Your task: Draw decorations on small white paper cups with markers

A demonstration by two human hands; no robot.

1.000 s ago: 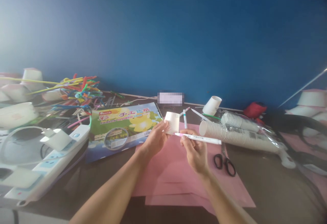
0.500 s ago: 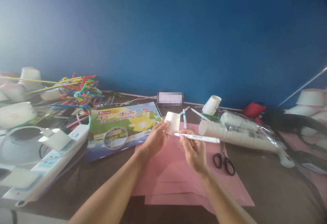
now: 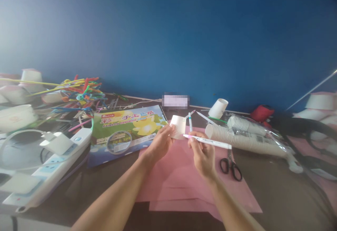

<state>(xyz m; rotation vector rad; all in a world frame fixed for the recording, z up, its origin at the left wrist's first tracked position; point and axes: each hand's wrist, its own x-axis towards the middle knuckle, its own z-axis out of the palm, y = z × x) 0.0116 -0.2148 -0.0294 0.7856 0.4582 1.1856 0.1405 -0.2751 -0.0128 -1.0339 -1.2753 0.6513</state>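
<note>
- one pale card (image 3: 178, 127) — pinched in the left hand (image 3: 163, 139), near the far edge of pink paper (image 3: 173, 169)
- one white marker (image 3: 212, 142) — held in the right hand (image 3: 204, 155), tip beside the card's lower corner

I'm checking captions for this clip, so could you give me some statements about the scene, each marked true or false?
1. The left hand holds a small pale card. True.
2. The right hand holds a white pen. True.
3. Black-handled scissors lie on the pink paper. True.
4. The scissors are in the left hand. False: they lie to the right of the right hand.
5. Every cup stands upright. False: a stack of paper cups lies on its side.
6. The background is red. False: the wall is blue.
</note>
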